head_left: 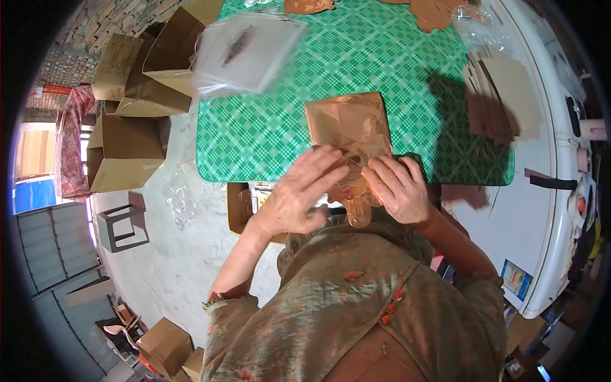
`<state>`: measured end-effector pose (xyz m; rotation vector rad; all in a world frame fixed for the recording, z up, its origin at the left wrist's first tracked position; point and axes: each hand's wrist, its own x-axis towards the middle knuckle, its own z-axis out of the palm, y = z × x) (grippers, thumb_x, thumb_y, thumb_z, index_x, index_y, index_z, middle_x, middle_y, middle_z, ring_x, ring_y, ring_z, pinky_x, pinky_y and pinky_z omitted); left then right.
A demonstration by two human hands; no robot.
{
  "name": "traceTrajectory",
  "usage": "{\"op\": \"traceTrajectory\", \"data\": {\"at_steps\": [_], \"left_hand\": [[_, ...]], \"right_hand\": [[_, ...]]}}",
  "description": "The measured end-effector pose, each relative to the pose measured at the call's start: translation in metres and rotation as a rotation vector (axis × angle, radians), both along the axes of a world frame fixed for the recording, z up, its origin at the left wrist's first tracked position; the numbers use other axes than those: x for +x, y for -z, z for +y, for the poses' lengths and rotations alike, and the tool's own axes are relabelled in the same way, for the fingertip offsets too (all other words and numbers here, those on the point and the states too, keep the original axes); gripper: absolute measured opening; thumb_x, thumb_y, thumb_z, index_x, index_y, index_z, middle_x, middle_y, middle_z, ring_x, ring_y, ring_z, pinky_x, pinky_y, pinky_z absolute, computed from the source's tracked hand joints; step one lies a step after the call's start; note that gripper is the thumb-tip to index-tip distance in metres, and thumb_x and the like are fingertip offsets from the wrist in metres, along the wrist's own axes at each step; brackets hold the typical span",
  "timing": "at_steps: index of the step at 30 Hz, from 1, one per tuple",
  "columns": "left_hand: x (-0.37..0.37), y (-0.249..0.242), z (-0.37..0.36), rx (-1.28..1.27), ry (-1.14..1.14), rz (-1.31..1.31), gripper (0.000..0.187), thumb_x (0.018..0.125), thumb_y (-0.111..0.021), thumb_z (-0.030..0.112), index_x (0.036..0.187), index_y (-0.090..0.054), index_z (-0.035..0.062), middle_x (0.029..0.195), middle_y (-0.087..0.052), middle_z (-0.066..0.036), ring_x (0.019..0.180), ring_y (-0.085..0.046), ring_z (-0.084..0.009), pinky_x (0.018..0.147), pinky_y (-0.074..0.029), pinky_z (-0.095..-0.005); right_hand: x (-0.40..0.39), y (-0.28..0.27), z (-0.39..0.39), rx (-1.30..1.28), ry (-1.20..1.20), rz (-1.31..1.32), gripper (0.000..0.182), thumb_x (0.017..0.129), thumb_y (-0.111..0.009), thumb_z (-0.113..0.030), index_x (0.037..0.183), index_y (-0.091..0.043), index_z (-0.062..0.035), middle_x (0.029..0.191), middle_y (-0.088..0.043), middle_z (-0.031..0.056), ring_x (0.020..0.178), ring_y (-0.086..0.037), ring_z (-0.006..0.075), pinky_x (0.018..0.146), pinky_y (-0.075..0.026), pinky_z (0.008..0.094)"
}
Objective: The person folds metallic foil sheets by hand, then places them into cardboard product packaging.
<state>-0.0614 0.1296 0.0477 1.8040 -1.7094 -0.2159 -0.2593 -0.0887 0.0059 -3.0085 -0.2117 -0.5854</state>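
A copper-brown flat piece in a shiny clear plastic bag (349,118) lies across the near edge of the table. Its rounded lower end hangs over the edge towards my body. My left hand (305,188) rests at the left side of the bag, fingers stretched out and thumb apart. On the other side, my right hand (400,191) has its fingers bent over the bag's right edge, and its thumb is hidden. Creased film shows between the two hands.
A green checked tablecloth (356,57) covers the table. On it are a stack of clear plastic bags (248,54) and brown flat pieces (436,13). Cardboard boxes (127,143) stand at left, near a grey frame (121,223). Brown card sheets (493,95) lie on a white surface at right.
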Motion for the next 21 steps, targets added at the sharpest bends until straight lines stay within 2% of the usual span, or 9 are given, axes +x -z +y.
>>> {"op": "traceTrajectory", "data": {"at_steps": [2,5,8,12,16,19,21], "left_hand": [[0.017,-0.012,0.000,-0.048,-0.003,0.040,0.068,0.082,-0.070,0.019,0.148,-0.061,0.0045,0.157,-0.053,-0.021,0.148,-0.048,-0.0411,0.125,-0.036,-0.0571],[0.051,-0.022,-0.026,-0.059,-0.067,-0.065,0.059,0.103,-0.057,0.032,0.156,-0.053,0.0065,0.164,-0.045,-0.022,0.153,-0.042,-0.0406,0.129,-0.028,-0.0559],[0.085,-0.007,-0.072,-0.040,-0.065,-0.133,0.057,0.109,-0.050,0.034,0.159,-0.047,0.0082,0.168,-0.041,-0.018,0.156,-0.037,-0.0373,0.131,-0.024,-0.0533],[0.102,0.019,-0.119,0.034,0.042,-0.282,0.057,0.113,-0.045,0.039,0.163,-0.042,0.0139,0.170,-0.040,-0.010,0.158,-0.034,-0.0303,0.133,-0.019,-0.0497],[0.097,0.036,-0.121,0.041,0.126,-0.494,0.055,0.110,-0.048,0.034,0.162,-0.045,0.0139,0.169,-0.042,-0.008,0.158,-0.035,-0.0262,0.132,-0.021,-0.0490],[0.097,0.035,-0.119,0.042,0.133,-0.472,0.056,0.109,-0.050,0.033,0.161,-0.045,0.0121,0.168,-0.043,-0.009,0.157,-0.035,-0.0268,0.132,-0.021,-0.0496],[0.098,0.035,-0.118,0.063,0.148,-0.486,0.058,0.112,-0.042,0.040,0.165,-0.041,0.0159,0.170,-0.040,-0.009,0.159,-0.033,-0.0277,0.132,-0.019,-0.0501]], "right_hand": [[0.002,0.000,0.003,-0.006,0.014,0.006,0.046,0.096,-0.061,-0.022,0.140,-0.064,-0.0054,0.143,-0.062,0.0115,0.132,-0.057,0.0272,0.110,-0.043,0.0520],[0.005,0.001,0.008,-0.015,0.031,0.019,0.047,0.096,-0.062,-0.022,0.140,-0.064,-0.0053,0.143,-0.061,0.0117,0.132,-0.057,0.0272,0.110,-0.041,0.0529],[0.007,0.000,0.012,-0.022,0.040,0.019,0.048,0.095,-0.061,-0.022,0.140,-0.064,-0.0051,0.143,-0.061,0.0119,0.132,-0.057,0.0276,0.110,-0.041,0.0534],[0.007,0.005,0.015,-0.006,0.058,-0.016,0.048,0.095,-0.061,-0.022,0.140,-0.064,-0.0048,0.143,-0.062,0.0119,0.131,-0.057,0.0282,0.109,-0.041,0.0544],[0.006,0.008,0.017,-0.006,0.071,-0.012,0.049,0.095,-0.061,-0.023,0.141,-0.063,-0.0047,0.142,-0.062,0.0119,0.130,-0.058,0.0287,0.108,-0.041,0.0557],[0.007,0.011,0.017,0.004,0.071,-0.035,0.050,0.094,-0.062,-0.022,0.141,-0.063,-0.0048,0.141,-0.062,0.0120,0.129,-0.059,0.0287,0.108,-0.041,0.0562],[0.007,0.008,0.017,0.033,0.054,-0.002,0.051,0.093,-0.062,-0.020,0.141,-0.063,-0.0040,0.141,-0.062,0.0119,0.130,-0.058,0.0286,0.109,-0.041,0.0565]]}}
